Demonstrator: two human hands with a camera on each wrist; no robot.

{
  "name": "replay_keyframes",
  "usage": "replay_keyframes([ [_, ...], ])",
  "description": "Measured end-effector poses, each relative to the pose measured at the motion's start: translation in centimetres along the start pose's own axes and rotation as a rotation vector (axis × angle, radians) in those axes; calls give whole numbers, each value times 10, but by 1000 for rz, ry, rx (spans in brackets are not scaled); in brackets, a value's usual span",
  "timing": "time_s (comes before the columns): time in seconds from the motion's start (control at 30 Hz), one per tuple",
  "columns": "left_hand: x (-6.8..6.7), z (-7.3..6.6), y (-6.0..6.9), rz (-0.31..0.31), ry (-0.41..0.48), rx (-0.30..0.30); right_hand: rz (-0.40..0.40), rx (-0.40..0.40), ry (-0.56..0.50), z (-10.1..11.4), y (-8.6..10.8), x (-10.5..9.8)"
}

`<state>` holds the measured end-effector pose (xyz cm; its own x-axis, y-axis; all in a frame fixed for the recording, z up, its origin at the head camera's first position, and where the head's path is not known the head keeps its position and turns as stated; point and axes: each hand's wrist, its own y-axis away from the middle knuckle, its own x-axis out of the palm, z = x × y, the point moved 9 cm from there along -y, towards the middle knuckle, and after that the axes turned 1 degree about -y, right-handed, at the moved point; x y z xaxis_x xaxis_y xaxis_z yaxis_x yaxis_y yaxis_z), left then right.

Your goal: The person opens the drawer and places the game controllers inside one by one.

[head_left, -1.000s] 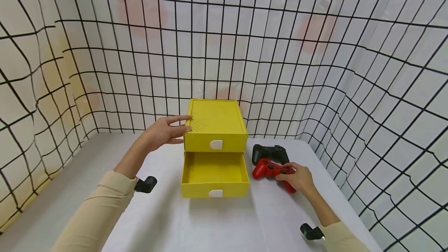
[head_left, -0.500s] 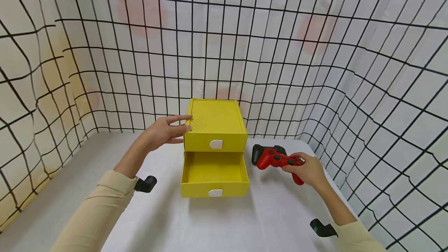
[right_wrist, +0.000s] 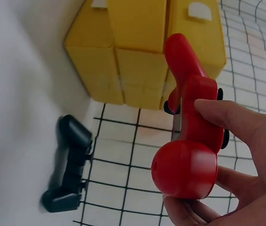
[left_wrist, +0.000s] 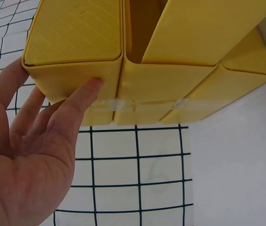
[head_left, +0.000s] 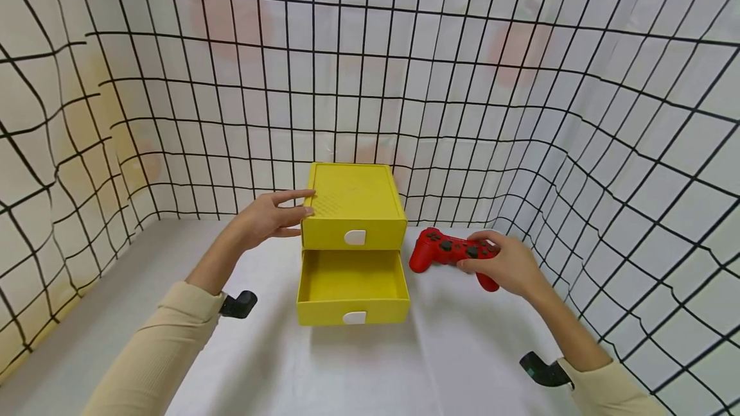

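Fingers (head_left: 471, 266) of the right hand (head_left: 511, 268) are pinching a red controller (head_left: 453, 250) at four o'clock in the head view; a black grid (head_left: 314, 93) is standing at twelve, beyond the white tabletop (head_left: 266, 352). Left wrist: the left hand (left_wrist: 34, 160), fingers apart, is touching a yellow drawer unit (left_wrist: 170, 84) at twelve. Right wrist: a black controller (right_wrist: 74, 165) is lying toward eight.

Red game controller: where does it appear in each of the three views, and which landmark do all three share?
Head: the red game controller is right of centre, in the right hand.
Left wrist: not in the picture.
Right wrist: right of centre, in the same hand.
Shared landmark: the yellow drawer unit.
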<state>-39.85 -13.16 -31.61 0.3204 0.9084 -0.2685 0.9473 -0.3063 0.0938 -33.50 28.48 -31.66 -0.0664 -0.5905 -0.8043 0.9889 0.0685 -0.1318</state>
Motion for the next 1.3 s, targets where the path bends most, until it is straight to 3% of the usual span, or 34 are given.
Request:
replay_keyframes([
  [0.2,-1,0,1,0,-4,8,22,-64,18,29,5,-1],
  [0.57,0,-2,0,0,-9,9,73,-120,6,61,9,15],
  [1.03,0,0,2,12,0,5,88,-97,36,82,4,46],
  [1.3,-1,1,0,-6,9,-3,92,-135,44,100,2,60],
])
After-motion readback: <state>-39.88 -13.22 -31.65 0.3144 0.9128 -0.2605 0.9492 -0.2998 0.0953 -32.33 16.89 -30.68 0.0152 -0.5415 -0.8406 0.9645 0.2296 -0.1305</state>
